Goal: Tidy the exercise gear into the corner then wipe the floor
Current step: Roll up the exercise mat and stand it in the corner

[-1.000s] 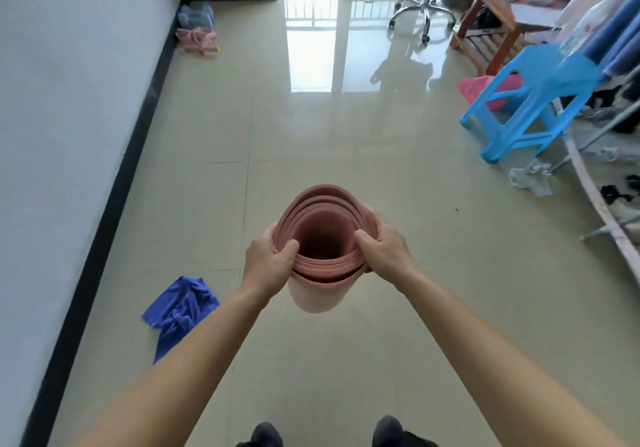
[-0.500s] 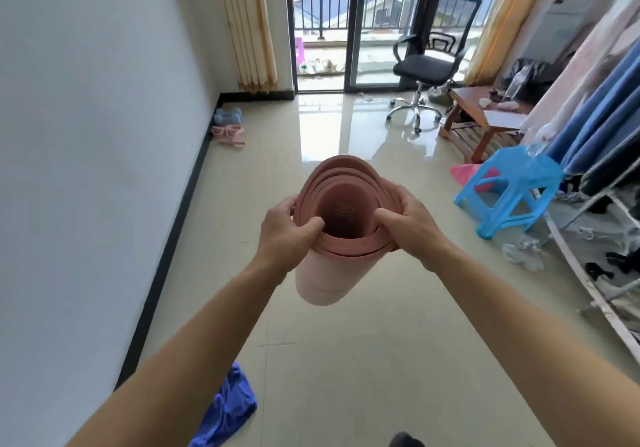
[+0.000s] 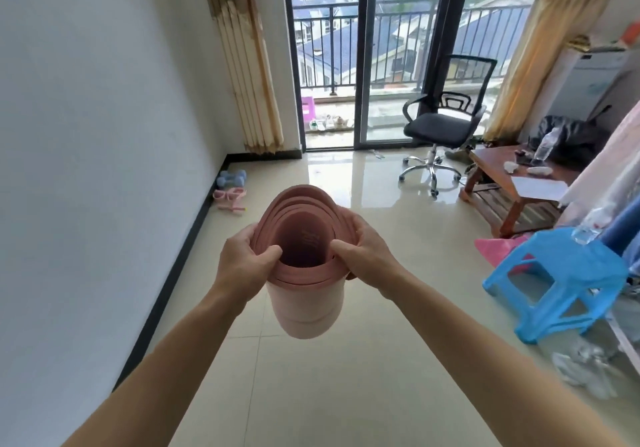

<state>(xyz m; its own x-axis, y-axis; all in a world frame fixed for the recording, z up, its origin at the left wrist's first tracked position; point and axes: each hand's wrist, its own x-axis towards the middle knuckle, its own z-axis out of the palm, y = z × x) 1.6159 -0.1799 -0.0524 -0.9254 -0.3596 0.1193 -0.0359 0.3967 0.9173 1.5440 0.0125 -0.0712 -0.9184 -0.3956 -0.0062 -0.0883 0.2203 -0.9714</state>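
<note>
A person's left hand (image 3: 242, 266) and right hand (image 3: 363, 256) each clasp the top rim of a rolled pink foam exercise mat (image 3: 304, 308). They hold it upright in the air above the glossy beige tiled floor (image 3: 311, 394), with thumbs hooked inside the coil. Keeping the coil tight, it should go to the far left corner beside the pale blue dumbbells (image 3: 231, 178). The pink item (image 3: 230, 197) there, possibly a stretch band, is too small to identify. The mat's underside is hidden.

The print inside the rolled pink foam mat (image 3: 304, 308) is too blurred to read. Pale bits on the brown wooden surface (image 3: 495, 166) are too small to name. The right edge cuts off the hanging clothes (image 3: 609, 169), and the bottom edge cuts off both forearms.
</note>
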